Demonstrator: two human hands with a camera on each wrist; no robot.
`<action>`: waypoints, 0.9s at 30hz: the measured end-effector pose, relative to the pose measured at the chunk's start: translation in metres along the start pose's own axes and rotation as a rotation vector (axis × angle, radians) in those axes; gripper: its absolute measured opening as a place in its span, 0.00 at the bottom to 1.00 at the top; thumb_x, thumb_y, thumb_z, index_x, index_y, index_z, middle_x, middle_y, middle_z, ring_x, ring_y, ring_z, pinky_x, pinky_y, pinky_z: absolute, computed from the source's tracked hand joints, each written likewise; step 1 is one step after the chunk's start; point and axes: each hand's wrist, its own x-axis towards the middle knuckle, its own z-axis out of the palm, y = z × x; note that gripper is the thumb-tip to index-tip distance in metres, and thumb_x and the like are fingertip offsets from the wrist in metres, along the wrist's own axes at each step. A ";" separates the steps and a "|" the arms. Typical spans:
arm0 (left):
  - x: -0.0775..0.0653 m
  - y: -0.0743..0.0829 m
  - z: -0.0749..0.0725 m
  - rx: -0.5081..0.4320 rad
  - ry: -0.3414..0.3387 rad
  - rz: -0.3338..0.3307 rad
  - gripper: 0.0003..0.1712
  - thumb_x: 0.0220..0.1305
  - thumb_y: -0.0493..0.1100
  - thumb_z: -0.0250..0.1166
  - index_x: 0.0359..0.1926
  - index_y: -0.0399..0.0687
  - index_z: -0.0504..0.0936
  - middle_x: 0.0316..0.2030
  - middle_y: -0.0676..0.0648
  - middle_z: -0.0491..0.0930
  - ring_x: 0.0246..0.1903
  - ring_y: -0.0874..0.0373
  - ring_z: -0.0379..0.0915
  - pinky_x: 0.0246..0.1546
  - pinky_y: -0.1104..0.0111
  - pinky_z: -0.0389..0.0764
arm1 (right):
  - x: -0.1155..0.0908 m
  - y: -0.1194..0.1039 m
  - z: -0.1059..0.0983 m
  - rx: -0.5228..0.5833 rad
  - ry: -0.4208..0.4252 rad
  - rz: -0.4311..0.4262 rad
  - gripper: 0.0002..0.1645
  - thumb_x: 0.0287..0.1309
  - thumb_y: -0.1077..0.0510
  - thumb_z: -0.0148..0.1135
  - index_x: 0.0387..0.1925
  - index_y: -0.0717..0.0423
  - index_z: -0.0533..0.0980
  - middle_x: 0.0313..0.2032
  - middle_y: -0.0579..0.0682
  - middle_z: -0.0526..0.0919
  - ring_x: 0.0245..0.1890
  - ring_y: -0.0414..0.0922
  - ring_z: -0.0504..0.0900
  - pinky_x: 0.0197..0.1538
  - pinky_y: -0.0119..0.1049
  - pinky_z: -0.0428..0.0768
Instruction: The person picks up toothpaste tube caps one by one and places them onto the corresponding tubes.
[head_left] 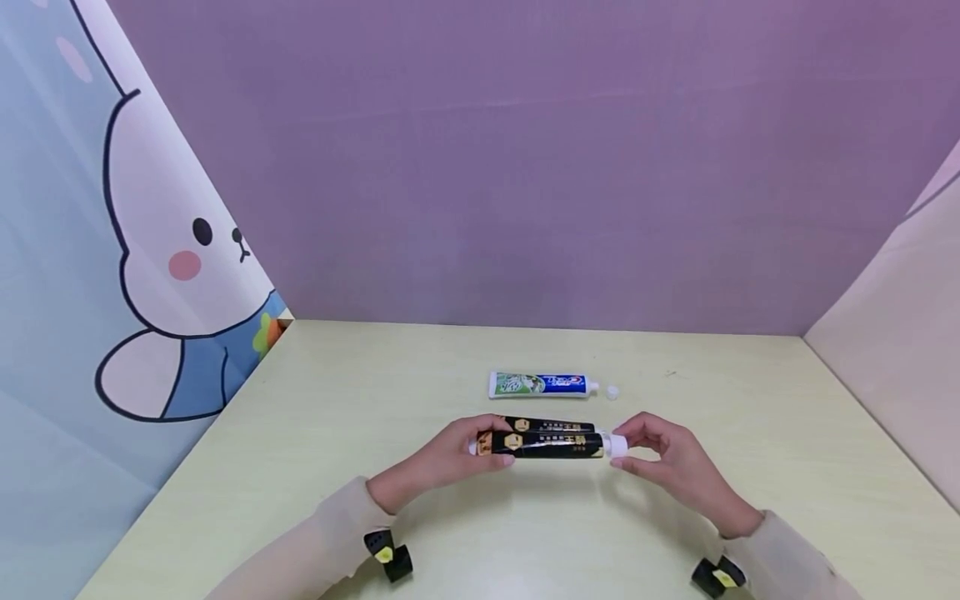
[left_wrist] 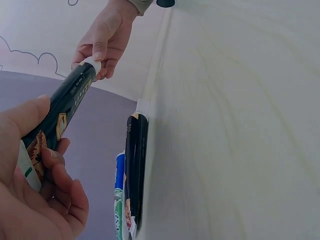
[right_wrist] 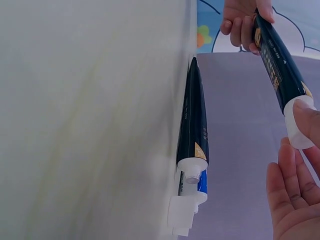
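Note:
A black toothpaste tube [head_left: 558, 445] with gold lettering is held level above the table. My left hand [head_left: 468, 450] pinches its flat tail end between thumb and fingers. At the other end my right hand [head_left: 671, 454] grips the white cap [right_wrist: 298, 122], which sits on the tube's neck. Behind it on the table lies a second black toothpaste tube [right_wrist: 192, 120], its nozzle bare, partly hidden by the held one in the head view. Farther back lies a blue and green toothpaste tube [head_left: 542, 384], also uncapped.
A small white cap [head_left: 612, 392] lies just right of the blue and green tube's nozzle. Another white cap [right_wrist: 181, 212] stands near the second black tube in the right wrist view. A purple panel [head_left: 525, 167] rises along the back edge of the pale table [head_left: 375, 367].

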 end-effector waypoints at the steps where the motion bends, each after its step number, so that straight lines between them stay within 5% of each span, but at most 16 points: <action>1: 0.000 0.000 0.000 0.002 0.002 -0.001 0.17 0.61 0.44 0.65 0.49 0.44 0.76 0.48 0.42 0.76 0.40 0.59 0.72 0.37 0.70 0.77 | 0.000 0.000 0.000 -0.002 0.002 0.001 0.16 0.44 0.67 0.72 0.37 0.57 0.78 0.36 0.46 0.82 0.35 0.36 0.81 0.42 0.34 0.80; 27: -0.001 0.002 -0.001 -0.051 0.010 -0.039 0.18 0.61 0.42 0.65 0.50 0.41 0.76 0.51 0.41 0.75 0.42 0.58 0.72 0.39 0.70 0.77 | 0.002 0.000 0.003 0.001 0.028 -0.023 0.17 0.43 0.69 0.72 0.37 0.60 0.77 0.37 0.46 0.81 0.36 0.35 0.81 0.43 0.30 0.79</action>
